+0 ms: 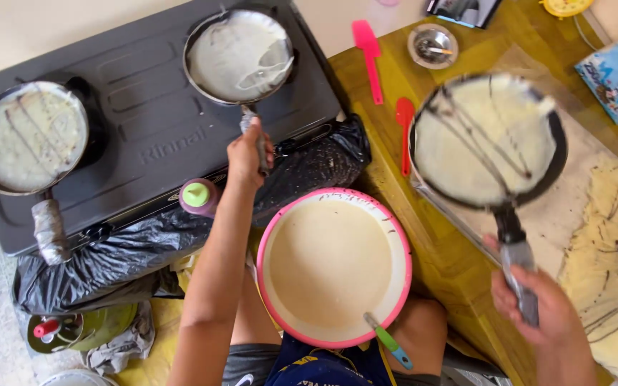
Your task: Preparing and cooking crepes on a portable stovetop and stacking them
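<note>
Batter fills the pink bowl (333, 268) on the lap, ladle (389, 342) resting inside. Right hand (538, 309) grips a pan (488, 139) holding a chocolate-striped crepe over the table (438, 250). Left hand (247, 154) clasps the stove pan (238, 56), batter spread inside.

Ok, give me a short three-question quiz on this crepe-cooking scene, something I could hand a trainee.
1. True or false: the left hand grips the handle of the pan on the stove.
2. How many pans holding batter or a crepe are in view?
3. Where does the pan in the right hand sit? A) on the stove, B) held over the wooden table, C) inside the pink-rimmed batter bowl.

Key
1. True.
2. Three: the pan at the stove's left side, the pan on the stove and the raised pan with dark drizzle.
3. B.
</note>
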